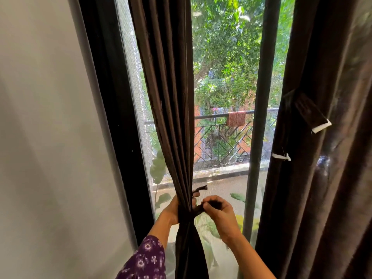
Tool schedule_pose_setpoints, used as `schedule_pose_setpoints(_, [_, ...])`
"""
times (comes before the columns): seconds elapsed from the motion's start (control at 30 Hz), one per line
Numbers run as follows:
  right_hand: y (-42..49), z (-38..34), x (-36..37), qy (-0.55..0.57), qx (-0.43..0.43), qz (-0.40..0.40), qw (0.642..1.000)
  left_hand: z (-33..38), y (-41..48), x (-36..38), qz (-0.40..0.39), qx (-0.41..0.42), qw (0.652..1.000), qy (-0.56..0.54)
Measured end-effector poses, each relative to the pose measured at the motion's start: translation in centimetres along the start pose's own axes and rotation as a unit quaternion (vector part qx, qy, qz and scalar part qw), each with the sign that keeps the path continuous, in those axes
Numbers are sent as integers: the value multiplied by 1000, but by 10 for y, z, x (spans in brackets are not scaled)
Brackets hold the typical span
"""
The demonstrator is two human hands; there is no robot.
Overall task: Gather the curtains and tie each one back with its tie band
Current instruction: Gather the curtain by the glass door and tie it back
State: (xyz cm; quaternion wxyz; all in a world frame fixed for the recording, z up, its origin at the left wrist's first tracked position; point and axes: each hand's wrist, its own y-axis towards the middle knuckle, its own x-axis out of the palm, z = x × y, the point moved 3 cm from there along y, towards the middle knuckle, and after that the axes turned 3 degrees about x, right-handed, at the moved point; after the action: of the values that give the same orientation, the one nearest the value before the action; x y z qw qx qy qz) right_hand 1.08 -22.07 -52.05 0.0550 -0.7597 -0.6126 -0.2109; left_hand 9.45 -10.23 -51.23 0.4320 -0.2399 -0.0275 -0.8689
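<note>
A room in a home, at a tall dark-framed window [118,117] set in a plain pale wall [46,127]; brown fabric curtains [169,87] hang left and right; far outside, a balcony railing [217,146] with a cloth [236,118] draped over it; leafy trees [227,47] beyond.

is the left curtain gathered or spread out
Gathered: the left curtain narrows into a tight bunch where the tie band wraps it.

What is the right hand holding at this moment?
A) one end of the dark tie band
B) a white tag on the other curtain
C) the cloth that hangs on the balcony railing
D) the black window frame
A: the right hand pinches an end of the tie band, which goes round the gathered left curtain that the left hand grips.
</note>
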Motion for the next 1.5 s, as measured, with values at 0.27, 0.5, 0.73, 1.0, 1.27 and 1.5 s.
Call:
schedule_pose_setpoints(0.27, [15,-10,3,-100,-23,-132,986,0,-14,2,-113,51,984,129])
schedule_pose_setpoints(0.5, [22,2,-5,-88,21,-122,988,-32,-21,3,124,15,990,-59])
schedule_pose_setpoints(0.73, [31,18,-3,-115,83,-158,977,-48,-35,-4,107,50,989,-89])
schedule_pose_setpoints(1.0, [21,45,-9,-135,92,-130,978,-55,-48,-5,99,86,991,3])
schedule_pose_setpoints(1.27, [9,13,-23,-120,87,-185,972,-46,-58,0,133,159,977,44])
schedule_pose_setpoints(1.5, [-8,-26,-15,-159,70,-311,934,-57,-48,2,173,215,961,5])
